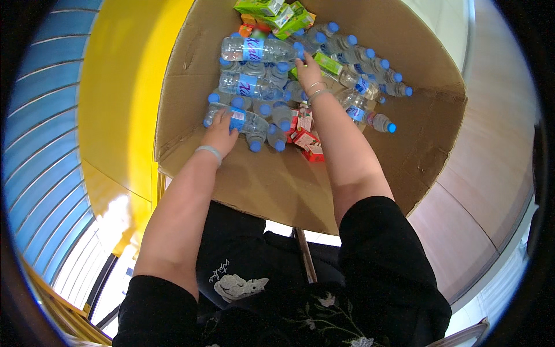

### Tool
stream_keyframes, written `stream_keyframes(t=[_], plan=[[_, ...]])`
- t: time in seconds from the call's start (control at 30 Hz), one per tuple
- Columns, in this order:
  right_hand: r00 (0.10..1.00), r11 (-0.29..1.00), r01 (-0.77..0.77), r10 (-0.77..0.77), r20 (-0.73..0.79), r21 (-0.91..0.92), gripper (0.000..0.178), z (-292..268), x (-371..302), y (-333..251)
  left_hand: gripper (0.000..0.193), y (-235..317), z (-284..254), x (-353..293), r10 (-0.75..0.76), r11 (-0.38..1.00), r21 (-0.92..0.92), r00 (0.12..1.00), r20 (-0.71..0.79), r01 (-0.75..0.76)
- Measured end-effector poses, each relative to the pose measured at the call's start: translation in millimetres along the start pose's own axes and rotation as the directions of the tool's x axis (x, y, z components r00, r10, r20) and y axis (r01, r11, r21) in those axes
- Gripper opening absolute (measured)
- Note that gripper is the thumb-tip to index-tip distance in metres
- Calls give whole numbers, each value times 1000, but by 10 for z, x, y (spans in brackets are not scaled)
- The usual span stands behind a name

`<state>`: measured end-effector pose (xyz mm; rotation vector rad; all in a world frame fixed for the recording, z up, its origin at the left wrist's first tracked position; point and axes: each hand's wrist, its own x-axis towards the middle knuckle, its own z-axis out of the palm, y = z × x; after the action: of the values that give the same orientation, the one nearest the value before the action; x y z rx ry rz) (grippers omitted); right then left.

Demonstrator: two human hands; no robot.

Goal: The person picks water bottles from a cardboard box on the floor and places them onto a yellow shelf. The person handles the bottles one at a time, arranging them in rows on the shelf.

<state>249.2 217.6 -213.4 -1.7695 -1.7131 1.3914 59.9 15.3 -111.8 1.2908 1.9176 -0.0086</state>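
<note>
Now the near lying water bottle (pixel 252 122) is being covered by the left hand (pixel 219 132), fingers across its label, thumb at the near side; how firmly it is gripped cannot be told. Over to the right hand (pixel 307 70): its fingers are brought narrowly to the cap end of the far lying bottle (pixel 263 51), though a closed hold cannot be confirmed. Both bottles are contained in the big cardboard box (pixel 199 34), with the middle lying bottle (pixel 254 85) set between them, above blue-capped bottles (pixel 282 117). Trouble could come easily: round sides might be sent rolling by an off-centre push, the bottles underneath tipped by downward pressure, and the red cartons (pixel 307 140) knocked or dented by a dipping right forearm (pixel 347 144).
</note>
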Motion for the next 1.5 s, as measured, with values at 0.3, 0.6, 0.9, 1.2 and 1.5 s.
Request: stream_keyframes(t=[0.3, 0.6, 0.9, 1.2, 1.5], plan=[[999, 989, -41, 40, -12, -140, 71, 250, -102, -6, 43, 61, -71, -23, -35, 999, 35, 996, -82, 38], [977, 1000, 19, -21, -210, -10, 42, 163, -536, 47, 47, 45, -118, -18, -123, 986, 79, 962, -242, 146], [931, 959, 201, -251, -266, -202, 23, 133, -1392, 328, 54, -49, -90, 28, -207, 978, -58, 964, -168, 200], [932, 941, -296, 247, -267, -162, 20, -165, -1522, 1439, 51, -99, -52, 42, -164, 986, -16, 971, -173, 164], [733, 580, -541, 680, -3, -609, 47, -645, -1770, 2257, 51, -98, -62, 21, -127, 987, 76, 976, -176, 142]])
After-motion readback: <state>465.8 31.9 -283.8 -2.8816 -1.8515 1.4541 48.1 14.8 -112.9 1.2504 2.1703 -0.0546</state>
